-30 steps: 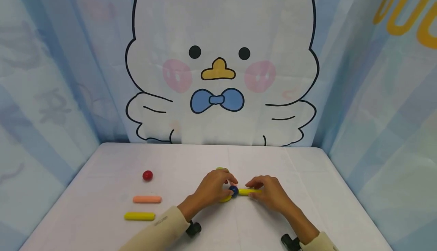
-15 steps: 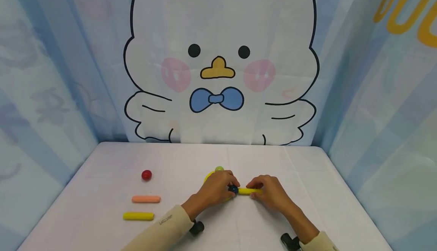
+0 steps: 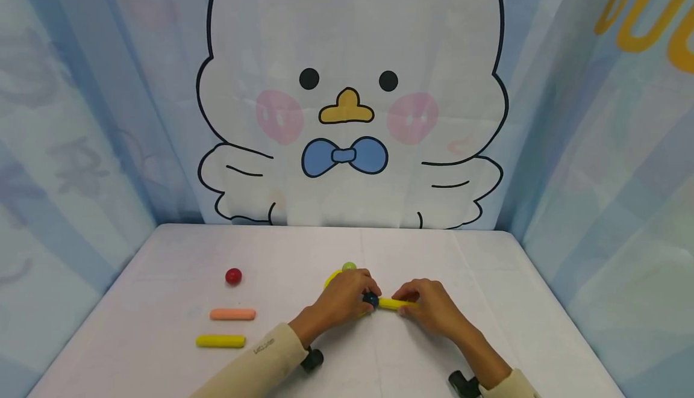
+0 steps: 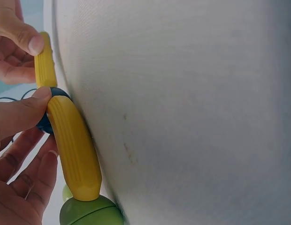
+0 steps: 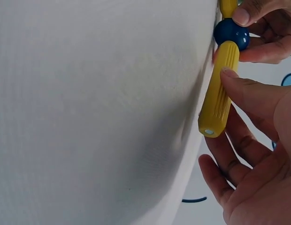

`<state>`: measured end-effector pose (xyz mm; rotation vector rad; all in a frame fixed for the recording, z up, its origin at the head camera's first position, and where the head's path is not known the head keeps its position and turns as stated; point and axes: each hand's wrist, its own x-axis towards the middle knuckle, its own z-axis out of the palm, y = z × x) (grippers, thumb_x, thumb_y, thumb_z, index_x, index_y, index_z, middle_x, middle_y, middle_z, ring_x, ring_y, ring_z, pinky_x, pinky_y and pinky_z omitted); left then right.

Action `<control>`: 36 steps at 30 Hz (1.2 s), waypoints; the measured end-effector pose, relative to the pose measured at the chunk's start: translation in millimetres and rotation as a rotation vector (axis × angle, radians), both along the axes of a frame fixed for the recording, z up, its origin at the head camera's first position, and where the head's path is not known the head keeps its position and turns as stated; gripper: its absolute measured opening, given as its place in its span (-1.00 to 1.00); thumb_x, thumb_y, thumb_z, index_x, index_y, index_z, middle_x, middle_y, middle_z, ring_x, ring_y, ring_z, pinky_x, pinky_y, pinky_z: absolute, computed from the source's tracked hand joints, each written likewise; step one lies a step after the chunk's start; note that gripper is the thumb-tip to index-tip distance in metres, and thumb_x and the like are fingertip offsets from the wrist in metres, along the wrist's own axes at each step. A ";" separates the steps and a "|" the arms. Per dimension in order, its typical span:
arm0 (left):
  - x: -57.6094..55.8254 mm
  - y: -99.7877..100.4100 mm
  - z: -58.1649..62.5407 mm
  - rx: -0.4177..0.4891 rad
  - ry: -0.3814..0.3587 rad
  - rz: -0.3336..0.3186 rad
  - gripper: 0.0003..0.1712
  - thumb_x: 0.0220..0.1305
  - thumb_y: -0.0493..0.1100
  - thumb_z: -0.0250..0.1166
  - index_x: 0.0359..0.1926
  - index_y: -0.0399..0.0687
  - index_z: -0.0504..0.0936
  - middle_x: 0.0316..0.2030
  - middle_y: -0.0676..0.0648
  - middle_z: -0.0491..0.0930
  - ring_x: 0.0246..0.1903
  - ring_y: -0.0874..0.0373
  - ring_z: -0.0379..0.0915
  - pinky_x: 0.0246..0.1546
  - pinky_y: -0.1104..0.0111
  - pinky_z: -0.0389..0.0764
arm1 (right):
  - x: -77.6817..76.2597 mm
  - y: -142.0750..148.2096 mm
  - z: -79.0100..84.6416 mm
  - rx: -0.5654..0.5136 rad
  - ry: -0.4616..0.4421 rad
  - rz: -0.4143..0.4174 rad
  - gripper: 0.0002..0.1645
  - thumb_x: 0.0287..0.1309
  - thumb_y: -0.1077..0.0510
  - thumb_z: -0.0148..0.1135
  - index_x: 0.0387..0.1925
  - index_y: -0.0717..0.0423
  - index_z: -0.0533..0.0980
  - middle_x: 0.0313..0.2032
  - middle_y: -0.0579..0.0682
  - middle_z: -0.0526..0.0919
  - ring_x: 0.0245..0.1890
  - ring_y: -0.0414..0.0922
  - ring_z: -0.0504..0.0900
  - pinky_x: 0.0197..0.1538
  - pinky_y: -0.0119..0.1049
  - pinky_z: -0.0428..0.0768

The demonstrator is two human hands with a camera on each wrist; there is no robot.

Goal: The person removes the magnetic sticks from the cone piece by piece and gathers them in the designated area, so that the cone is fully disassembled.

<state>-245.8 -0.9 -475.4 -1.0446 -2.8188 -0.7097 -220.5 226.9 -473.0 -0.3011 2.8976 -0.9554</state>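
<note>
My left hand [image 3: 338,297] pinches a dark blue ball [image 5: 230,33] between thumb and fingers. A straight yellow magnetic stick [image 5: 213,101] meets the ball on its right side. My right hand [image 3: 434,307] holds this stick between thumb and fingers, leaving its free end with a small metal disc in sight in the right wrist view. From the ball's other side, a curved yellow magnetic stick [image 4: 76,147] runs to a green ball [image 4: 91,212]. In the head view, the left hand covers most of these joined pieces; a light green ball [image 3: 349,266] shows behind it.
On the left of the white table [image 3: 162,265] lie a red ball [image 3: 234,276], an orange stick [image 3: 232,314] and another yellow stick [image 3: 220,341], all apart. A printed curtain [image 3: 347,199] stands right behind the table's far edge.
My left hand has shifted slightly right, uncovering more of the light green ball and the yellow piece behind it. The right hand has barely moved; its yellow stick still touches the blue ball.
</note>
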 end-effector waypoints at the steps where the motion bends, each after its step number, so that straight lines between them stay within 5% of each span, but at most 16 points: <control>1: -0.2 -0.3 0.0 0.001 0.001 0.000 -0.69 0.16 -0.15 0.65 -0.05 0.05 0.86 -0.10 0.11 0.78 -0.10 0.32 0.64 0.06 0.41 0.66 | 0.3 0.4 0.6 0.003 -0.003 0.008 -0.71 0.09 0.32 0.59 -0.22 -0.13 0.79 -0.28 -0.25 0.76 -0.26 -0.28 0.61 0.01 -0.21 0.65; 6: -0.7 -2.2 0.8 0.001 -0.003 0.000 -0.69 0.15 -0.16 0.65 -0.06 0.05 0.86 -0.11 0.11 0.78 -0.11 0.33 0.64 0.03 0.43 0.66 | 0.7 4.0 3.3 -0.002 0.007 0.091 -0.73 0.14 0.30 0.55 -0.19 -0.11 0.79 -0.26 -0.24 0.76 -0.28 -0.27 0.58 -0.12 -0.37 0.55; 12: -1.1 -2.0 -0.6 0.010 -0.016 0.005 -0.68 0.12 -0.17 0.66 -0.06 0.04 0.87 -0.10 0.11 0.79 -0.06 0.30 0.64 0.10 0.41 0.65 | -0.7 6.4 5.9 -0.001 0.004 0.159 -0.78 0.21 0.29 0.50 -0.16 -0.07 0.78 -0.23 -0.21 0.76 -0.27 -0.25 0.58 -0.12 -0.33 0.59; 25: 0.5 -0.8 0.0 -0.004 -0.026 0.025 -0.65 0.13 -0.15 0.66 -0.02 0.05 0.86 -0.08 0.11 0.79 -0.05 0.28 0.63 0.11 0.41 0.64 | 0.8 20.7 12.4 -0.003 -0.032 0.260 -0.73 0.31 0.29 0.42 -0.11 -0.17 0.77 -0.17 -0.31 0.77 -0.14 -0.32 0.66 0.10 -0.23 0.67; 36: 2.4 0.4 -0.6 0.001 -0.014 0.035 -0.65 0.14 -0.15 0.66 -0.02 0.06 0.86 -0.06 0.12 0.79 0.00 0.27 0.65 0.15 0.39 0.65 | 10.1 48.9 17.6 0.030 -0.006 0.183 -0.72 0.29 0.26 0.44 -0.09 -0.20 0.76 -0.16 -0.32 0.75 -0.10 -0.31 0.67 0.13 -0.22 0.71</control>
